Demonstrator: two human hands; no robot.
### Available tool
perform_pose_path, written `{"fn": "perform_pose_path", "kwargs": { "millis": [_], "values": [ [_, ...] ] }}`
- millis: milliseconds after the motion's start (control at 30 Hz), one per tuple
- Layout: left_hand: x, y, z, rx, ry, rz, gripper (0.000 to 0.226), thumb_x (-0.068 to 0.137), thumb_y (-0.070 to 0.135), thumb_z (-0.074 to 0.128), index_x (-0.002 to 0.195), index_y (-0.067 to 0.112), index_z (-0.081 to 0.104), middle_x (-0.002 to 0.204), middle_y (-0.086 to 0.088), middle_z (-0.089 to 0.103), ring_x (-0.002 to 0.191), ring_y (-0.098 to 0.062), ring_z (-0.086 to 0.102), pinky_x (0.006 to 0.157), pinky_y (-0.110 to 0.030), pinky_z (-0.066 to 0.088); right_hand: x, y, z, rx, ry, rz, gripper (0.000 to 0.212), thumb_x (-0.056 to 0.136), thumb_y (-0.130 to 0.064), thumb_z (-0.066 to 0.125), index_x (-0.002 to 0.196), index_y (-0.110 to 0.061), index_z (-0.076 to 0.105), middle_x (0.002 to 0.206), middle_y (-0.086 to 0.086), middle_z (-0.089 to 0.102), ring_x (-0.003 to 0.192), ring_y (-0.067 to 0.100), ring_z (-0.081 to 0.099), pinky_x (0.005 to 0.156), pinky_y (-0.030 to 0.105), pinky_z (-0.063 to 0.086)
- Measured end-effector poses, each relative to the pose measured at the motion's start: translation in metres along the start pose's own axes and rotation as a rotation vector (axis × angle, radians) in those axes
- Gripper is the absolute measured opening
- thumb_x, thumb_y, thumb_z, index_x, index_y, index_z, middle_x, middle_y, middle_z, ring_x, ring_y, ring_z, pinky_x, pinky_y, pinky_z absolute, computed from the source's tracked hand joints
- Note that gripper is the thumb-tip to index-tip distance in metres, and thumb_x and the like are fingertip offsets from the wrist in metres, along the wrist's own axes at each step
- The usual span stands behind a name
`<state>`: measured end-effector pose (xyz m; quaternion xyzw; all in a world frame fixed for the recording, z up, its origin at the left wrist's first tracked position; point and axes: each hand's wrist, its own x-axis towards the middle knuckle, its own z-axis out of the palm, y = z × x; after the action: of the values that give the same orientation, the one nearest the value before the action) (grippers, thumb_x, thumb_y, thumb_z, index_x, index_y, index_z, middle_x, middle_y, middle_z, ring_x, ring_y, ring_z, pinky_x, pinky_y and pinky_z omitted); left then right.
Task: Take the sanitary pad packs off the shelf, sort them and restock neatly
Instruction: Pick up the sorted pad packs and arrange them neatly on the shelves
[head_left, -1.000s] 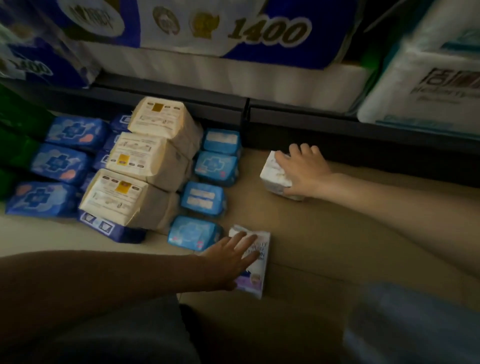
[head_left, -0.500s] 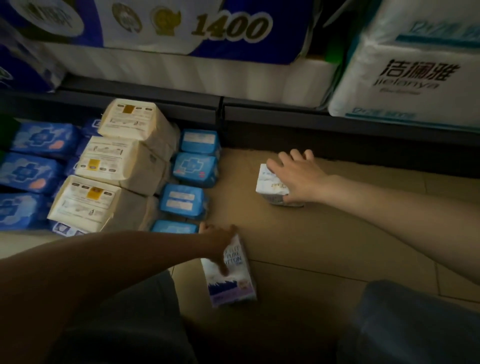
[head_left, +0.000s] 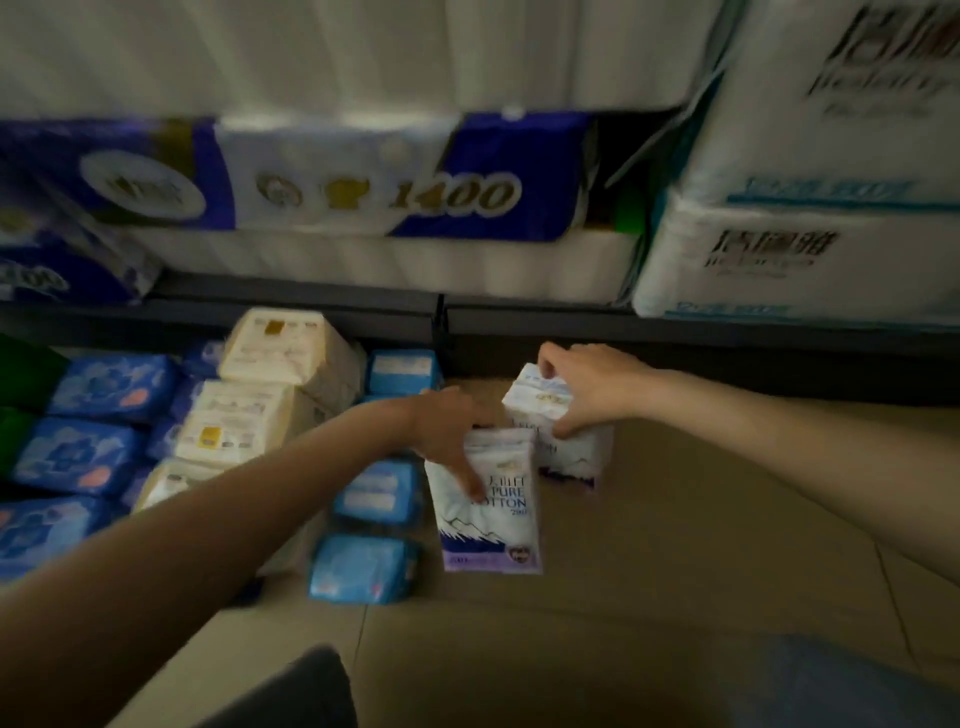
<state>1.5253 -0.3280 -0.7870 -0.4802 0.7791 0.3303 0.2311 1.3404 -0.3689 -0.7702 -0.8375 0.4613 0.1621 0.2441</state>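
Two white packs with purple bottoms stand on the tan floor in front of the shelf. My left hand (head_left: 452, 431) grips the nearer white pack (head_left: 493, 514), thumb across its printed front. My right hand (head_left: 587, 389) grips the top of the farther white pack (head_left: 550, 410), which stands just behind and to the right, touching the first. To the left lie several light blue packs (head_left: 376, 569), three cream packs (head_left: 291, 345) in a row, and darker blue packs (head_left: 111, 387).
A dark shelf edge (head_left: 311, 312) runs across above the floor; large toilet-roll bundles (head_left: 363, 197) and white tissue bales (head_left: 800, 249) sit on it. Green packs (head_left: 21, 364) show at far left. My knees fill the bottom edge. Bare floor tiles (head_left: 727, 545) lie to the right.
My left hand has stood its white pack up and carried it back and right until it meets the right hand's pack. The right hand's grip has moved to the top of its pack.
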Motion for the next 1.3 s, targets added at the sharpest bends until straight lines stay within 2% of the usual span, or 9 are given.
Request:
{"fn": "perform_pose_path", "kwargs": {
  "millis": [100,267,467,633,767,900,1067,1167,1300],
  "values": [
    [-0.038,-0.004,-0.069,0.076,0.106,0.062,0.068,0.061,0.060,0.075,0.117,0.026,0.055,0.112,0.010,0.047,0.106,-0.012,0.039,0.095,-0.027,0.035,-0.017,-0.017,-0.065,0.041,0.193,0.015,0.054,0.073,-0.042,0.073,0.113,-0.024,0.043,0.115,-0.002,0.054,0.097,0.018,0.051,0.079,0.036,0.048],
    [-0.143,-0.010,-0.186,-0.392,0.443,0.198,0.058,0.045,0.049,0.085,0.096,0.031,0.063,0.097,0.015,0.064,0.093,-0.010,0.064,0.074,-0.018,0.050,-0.092,-0.047,-0.199,0.172,0.558,-0.082,0.045,0.072,-0.042,0.075,0.106,-0.033,0.046,0.090,-0.020,0.043,0.083,0.005,0.047,0.064,0.020,0.042],
    [-0.286,0.029,-0.284,-0.545,0.852,0.483,0.062,0.033,0.048,0.090,0.090,0.029,0.074,0.093,-0.005,0.074,0.081,-0.021,0.072,0.060,-0.024,0.056,-0.197,-0.092,-0.339,0.371,0.953,-0.362,0.056,0.041,-0.052,0.074,0.092,-0.033,0.060,0.096,-0.003,0.068,0.087,0.011,0.065,0.075,0.027,0.053],
    [-0.362,0.033,-0.327,-0.467,1.239,0.537,0.070,0.031,0.056,0.087,0.094,0.029,0.073,0.097,-0.001,0.073,0.087,-0.016,0.071,0.063,-0.021,0.056,-0.225,-0.133,-0.427,0.205,1.302,-0.558,0.051,0.070,-0.029,0.081,0.111,-0.021,0.052,0.104,0.004,0.062,0.087,0.011,0.062,0.067,0.021,0.055],
    [-0.380,0.030,-0.354,-0.446,1.460,0.478,0.075,0.035,0.054,0.086,0.101,0.023,0.069,0.096,-0.001,0.073,0.088,-0.016,0.070,0.068,-0.023,0.057,-0.196,-0.140,-0.485,-0.056,1.268,-0.378,0.045,0.073,-0.026,0.078,0.111,-0.023,0.054,0.109,0.002,0.054,0.102,0.021,0.056,0.079,0.028,0.047],
    [-0.373,0.035,-0.379,-0.477,1.508,0.423,0.066,0.046,0.043,0.083,0.105,0.019,0.067,0.093,-0.001,0.073,0.085,-0.015,0.071,0.071,-0.028,0.057,-0.143,-0.125,-0.502,-0.396,0.914,-0.107,0.037,0.087,-0.023,0.064,0.124,-0.020,0.057,0.116,-0.005,0.053,0.102,0.010,0.048,0.083,0.023,0.036],
    [-0.353,0.043,-0.406,-0.481,1.509,0.328,0.038,0.066,0.021,0.080,0.101,0.019,0.065,0.093,-0.002,0.071,0.086,-0.018,0.069,0.074,-0.034,0.057,-0.115,-0.105,-0.495,-0.342,1.095,-0.031,0.033,0.096,-0.018,0.046,0.125,-0.020,0.060,0.128,0.002,0.060,0.120,0.022,0.052,0.105,0.039,0.037],
    [-0.343,0.049,-0.417,-0.418,1.461,0.297,0.040,0.068,0.023,0.080,0.103,0.021,0.064,0.093,0.001,0.071,0.086,-0.015,0.069,0.075,-0.033,0.057,-0.136,-0.090,-0.488,-0.218,1.363,-0.166,0.031,0.097,-0.022,0.049,0.126,-0.017,0.059,0.127,0.001,0.060,0.120,0.018,0.051,0.100,0.028,0.037],
    [-0.325,0.065,-0.427,-0.329,1.362,0.296,0.043,0.072,0.026,0.078,0.111,0.023,0.060,0.097,0.003,0.069,0.087,-0.011,0.068,0.073,-0.027,0.056,-0.172,-0.065,-0.476,-0.301,1.140,-0.048,0.061,0.086,-0.045,0.061,0.139,-0.023,0.041,0.139,-0.002,0.047,0.125,0.015,0.044,0.097,0.026,0.037]
  ]
}}
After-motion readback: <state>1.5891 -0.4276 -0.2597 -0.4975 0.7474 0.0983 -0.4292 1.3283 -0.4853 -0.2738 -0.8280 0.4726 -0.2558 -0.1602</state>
